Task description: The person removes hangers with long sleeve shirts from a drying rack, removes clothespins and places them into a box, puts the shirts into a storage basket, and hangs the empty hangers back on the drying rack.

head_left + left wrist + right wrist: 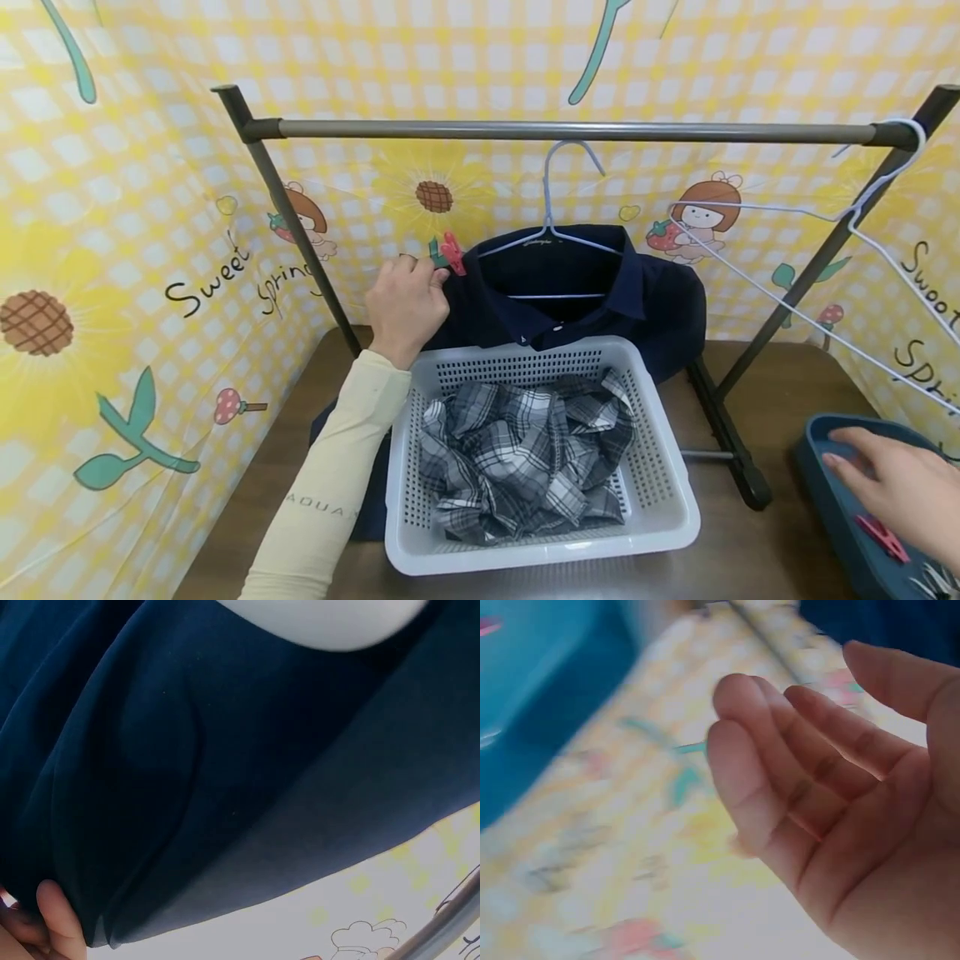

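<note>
A navy collared shirt [667, 308] is on a pale lilac wire hanger [548, 200], whose hook top shows just below the rack's rail in the head view. My left hand [408, 304] pinches the shirt's shoulder, its thumb against the dark cloth in the left wrist view. Beside those fingers, a pink clothespin [453, 254] sits at the shirt's shoulder near the collar. Over at the right, my right hand [900, 479] hovers above a blue tray [817, 475] with fingers loosely bent and nothing in them. Another pink clothespin [882, 538] lies in that tray.
In front of the shirt stands a white basket [543, 558] with a grey plaid garment [517, 454] inside. A dark metal rack [450, 129] spans the back of the brown table [247, 492]. An unused wire hanger [780, 292] hangs at its right end.
</note>
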`<state>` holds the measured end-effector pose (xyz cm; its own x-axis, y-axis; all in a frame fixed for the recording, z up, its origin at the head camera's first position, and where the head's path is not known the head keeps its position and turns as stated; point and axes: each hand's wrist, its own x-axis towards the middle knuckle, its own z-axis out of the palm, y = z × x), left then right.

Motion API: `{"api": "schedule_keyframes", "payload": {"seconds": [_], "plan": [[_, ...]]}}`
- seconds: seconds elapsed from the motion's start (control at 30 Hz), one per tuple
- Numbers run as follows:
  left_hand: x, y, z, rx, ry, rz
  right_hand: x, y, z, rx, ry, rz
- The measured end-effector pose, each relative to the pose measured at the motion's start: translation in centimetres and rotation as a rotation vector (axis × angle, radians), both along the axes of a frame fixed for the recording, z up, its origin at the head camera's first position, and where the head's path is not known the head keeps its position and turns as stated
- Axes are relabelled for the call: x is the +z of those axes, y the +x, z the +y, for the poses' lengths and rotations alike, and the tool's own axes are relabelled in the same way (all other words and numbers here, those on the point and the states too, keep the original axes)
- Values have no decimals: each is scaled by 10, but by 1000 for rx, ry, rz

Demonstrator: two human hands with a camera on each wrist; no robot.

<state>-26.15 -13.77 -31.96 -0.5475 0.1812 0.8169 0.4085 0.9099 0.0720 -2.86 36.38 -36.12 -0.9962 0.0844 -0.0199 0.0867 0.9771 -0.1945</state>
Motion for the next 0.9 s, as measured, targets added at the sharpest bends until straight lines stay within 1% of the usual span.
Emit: {"api": "schedule_keyframes", "payload": {"seconds": [0.07, 0.17, 0.27, 0.3, 0.37, 0.43, 0.67, 0.73, 0.9], "plan": [[0, 0, 1, -1, 0, -11, 17, -3, -19, 70, -3, 78], [2, 1, 3, -6, 2, -21, 36, -10, -49, 202, -32, 229], [3, 2, 4, -8, 4, -18, 50, -22, -77, 326, -63, 409], [4, 2, 5, -8, 4, -16, 54, -27, -86, 359, -67, 453], [4, 2, 5, -4, 5, -11, 62, -37, -103, 415, -83, 507], [4, 3, 5, 0, 8, -8, 69, -47, -120, 458, -97, 524], [5, 2, 4, 12, 15, -11, 89, -80, -171, 594, -201, 503], [5, 2, 4, 9, 8, -13, 92, -88, -181, 616, -227, 490], [4, 3, 5, 0, -1, -9, 97, -109, -198, 635, -292, 458]]}}
